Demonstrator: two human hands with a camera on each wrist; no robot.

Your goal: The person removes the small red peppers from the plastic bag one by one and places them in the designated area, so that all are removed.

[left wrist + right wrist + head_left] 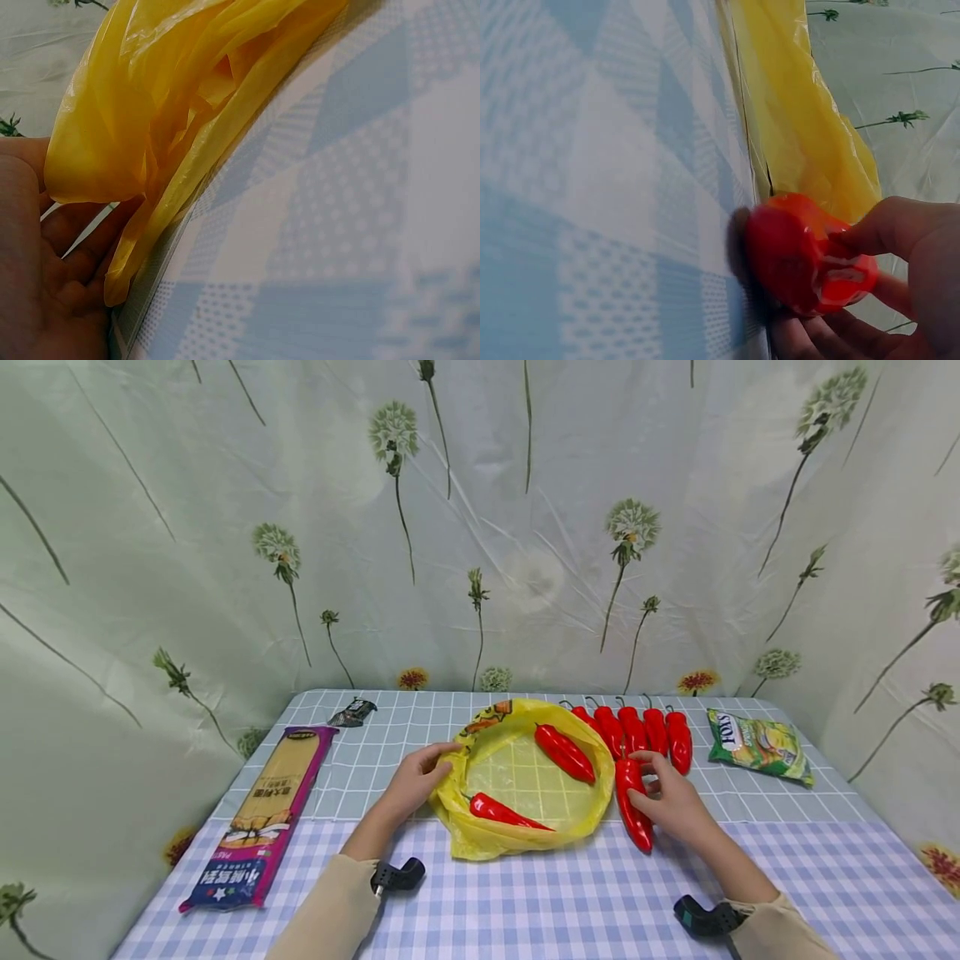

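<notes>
A yellow plastic bag lies with its mouth spread wide, two red chili peppers inside: one pepper at the back right, another pepper at the front. At the bag's left rim, my left hand holds the edge; in the left wrist view, yellow folds cover part of the fingers. My right hand grips a glossy red chili pepper just outside the bag's right rim, thumb on the near side and fingers across its top. The right wrist view shows this pepper end-on, close to the tablecloth.
Behind the right hand, several more red chili peppers stand in a row. A green Fox's candy bag lies at the right, a long pasta packet at the left, and a small black packet at the back left. A dandelion-print curtain hangs behind.
</notes>
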